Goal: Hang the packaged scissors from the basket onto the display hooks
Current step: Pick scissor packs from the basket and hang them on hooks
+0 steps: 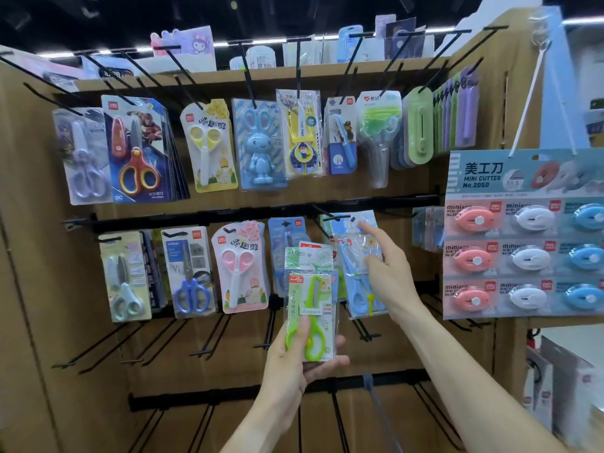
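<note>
we see the left hand (294,358) nearest us, low centre, gripping a small stack of packaged scissors (310,308); the thumb lies over the front pack with green-handled scissors, fingers curl round the back, two more packs fan out behind and above it. just right and a bit higher, the right hand (387,273) reaches to the display, index finger stretched up toward a middle-row hook (330,215), the other fingers pinching a clear pack of blue scissors (358,279) that hangs at that hook; we cannot tell if the hole is fully on the hook. behind the hands is the cardboard display panel (39,256) with black hook rows. lower rows of hooks (209,338) stick out bare. middle row, left to right: grey-blue scissors pack (125,282), blue-handled pack (191,273), pink pack (240,266), another blue pack partly hidden by the held stack. top row holds lilac, red, yellow, blue rabbit (260,145), and green (377,132) packs. at right hangs a mini cutter card (523,233) with pink, white and blue cutters. basket not in view.
</note>
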The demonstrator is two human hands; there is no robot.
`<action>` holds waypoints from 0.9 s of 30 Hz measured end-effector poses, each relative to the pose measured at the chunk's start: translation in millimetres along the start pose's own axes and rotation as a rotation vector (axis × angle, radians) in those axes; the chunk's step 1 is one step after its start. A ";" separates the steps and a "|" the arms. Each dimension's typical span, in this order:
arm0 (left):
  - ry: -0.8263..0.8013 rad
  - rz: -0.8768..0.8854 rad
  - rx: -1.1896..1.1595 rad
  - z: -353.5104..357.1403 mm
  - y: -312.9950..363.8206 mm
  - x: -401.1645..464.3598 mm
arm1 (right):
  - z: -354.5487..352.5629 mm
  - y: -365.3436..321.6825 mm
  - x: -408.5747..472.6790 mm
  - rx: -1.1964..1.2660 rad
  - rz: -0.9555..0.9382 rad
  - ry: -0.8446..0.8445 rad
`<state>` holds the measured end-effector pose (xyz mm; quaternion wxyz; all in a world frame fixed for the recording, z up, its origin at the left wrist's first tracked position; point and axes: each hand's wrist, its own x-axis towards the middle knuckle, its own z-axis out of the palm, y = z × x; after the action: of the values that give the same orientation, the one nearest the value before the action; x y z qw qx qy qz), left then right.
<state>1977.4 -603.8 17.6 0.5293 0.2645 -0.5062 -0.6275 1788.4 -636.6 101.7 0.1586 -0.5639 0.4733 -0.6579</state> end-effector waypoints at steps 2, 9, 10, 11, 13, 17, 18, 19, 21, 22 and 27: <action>-0.007 0.005 0.006 -0.4 0.6 -0.2 | 1.6 4.2 2.8 -0.001 0.003 -0.011; 0.015 0.012 -0.017 -0.1 3.1 0.0 | 15.4 11.0 38.9 -0.174 0.124 -0.011; 0.019 0.011 -0.027 -0.4 3.5 -0.1 | 18.0 13.3 44.8 -0.214 0.139 -0.023; 0.022 0.011 -0.039 -0.9 3.8 -0.5 | 19.8 15.8 49.1 -0.253 0.147 -0.031; 0.023 0.010 -0.044 -2.5 4.8 -1.6 | 20.9 16.1 47.8 -0.379 0.136 -0.002; 0.026 0.014 -0.021 -3.8 5.2 -1.0 | 23.7 8.9 -2.8 -0.249 0.020 0.216; 0.024 0.018 -0.014 -2.7 4.5 0.1 | 27.8 4.5 -20.9 -0.136 0.046 0.179; 0.019 0.028 -0.007 -0.6 3.2 1.2 | 33.0 1.9 -36.4 -0.054 0.095 0.117; -0.001 0.056 0.006 4.0 -1.2 2.7 | 41.7 7.8 -55.7 0.041 0.183 0.037; -0.012 0.060 0.006 6.4 -3.1 3.0 | 43.1 12.6 -59.1 0.080 0.207 0.037; -0.004 -0.011 -0.078 9.7 -2.4 1.3 | 31.2 20.6 -60.6 0.275 0.174 0.053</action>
<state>1967.7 -601.7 19.1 0.5348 0.2452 -0.4811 -0.6499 1828.6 -615.8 46.6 0.2781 -0.4765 0.4296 -0.7149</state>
